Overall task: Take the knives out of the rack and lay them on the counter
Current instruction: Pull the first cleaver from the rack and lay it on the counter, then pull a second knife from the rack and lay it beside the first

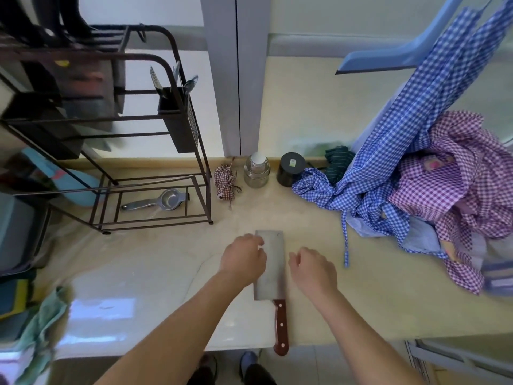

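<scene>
A steel cleaver (273,262) with a red-brown riveted handle lies flat on the pale counter (361,301), blade pointing away, handle end reaching past the front edge. My left hand (244,257) rests over the blade's left edge with curled fingers; whether it touches the blade I cannot tell. My right hand (312,269) hovers just right of the blade, fingers loosely curled, holding nothing. The dark metal rack (155,120) stands at the back left, with black knife handles (58,26) sticking up at its top.
A utensil holder (177,118) hangs on the rack's right side. A metal squeezer (158,202) lies on its lower shelf. A glass jar (256,170), black jar (290,169) and small checked pouch (226,183) stand behind. Checked cloths (416,176) pile at right; a green towel (47,326) lies front left.
</scene>
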